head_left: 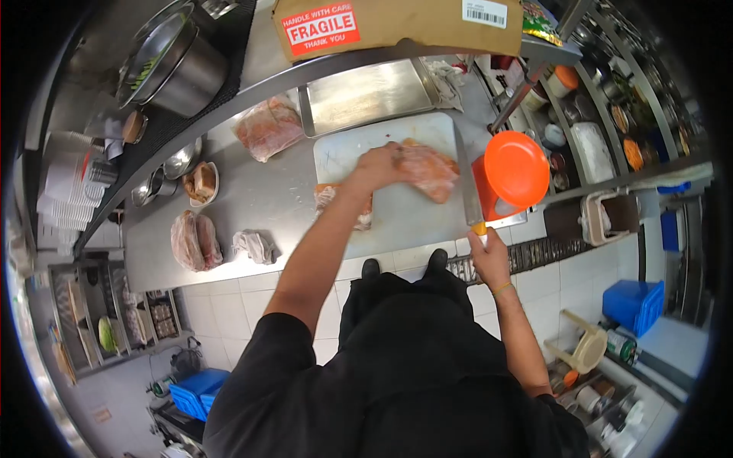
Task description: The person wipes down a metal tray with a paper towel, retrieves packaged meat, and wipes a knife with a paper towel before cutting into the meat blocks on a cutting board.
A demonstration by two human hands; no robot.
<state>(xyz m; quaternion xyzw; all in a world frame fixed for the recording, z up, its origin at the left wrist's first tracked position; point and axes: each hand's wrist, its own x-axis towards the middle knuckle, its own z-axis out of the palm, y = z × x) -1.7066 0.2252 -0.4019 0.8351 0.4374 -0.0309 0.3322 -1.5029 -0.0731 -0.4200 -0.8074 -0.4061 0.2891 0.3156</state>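
Note:
On the white cutting board (412, 229) lies a piece of raw meat (429, 171), pinkish and slightly blurred. My left hand (379, 166) grips its left end, fingers closed on it. A second piece of meat (327, 195) lies at the board's left edge, partly hidden under my left forearm. My right hand (489, 256) is wrapped round the yellow and white handle of a long knife (468, 183). The blade points away from me along the board's right edge, just right of the meat and beside an orange container (517, 169).
Behind the board sits a metal tray (366, 95). Bagged meat (269, 127) lies left of it, with more wrapped meat (196, 241) and a crumpled plastic bag (254, 247) nearer the front edge. A shelf carrying a cardboard box (412, 23) overhangs the back.

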